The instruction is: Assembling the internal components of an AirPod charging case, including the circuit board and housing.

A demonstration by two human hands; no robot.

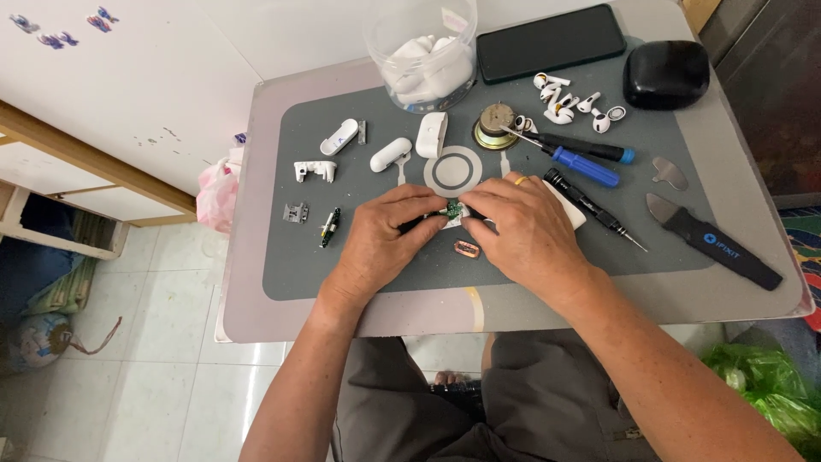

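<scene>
both hands, left hand (385, 231) and right hand (522, 227), fingers pinched tight on small green circuit board (453, 211); copper coil (466, 248) just below, grey mat (342, 274) bare toward counter edge.

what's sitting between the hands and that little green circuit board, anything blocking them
Nothing visible. The left hand and right hand both already pinch the small green circuit board between their fingertips, over the grey mat. The copper coil lies just below it, apart.
</scene>
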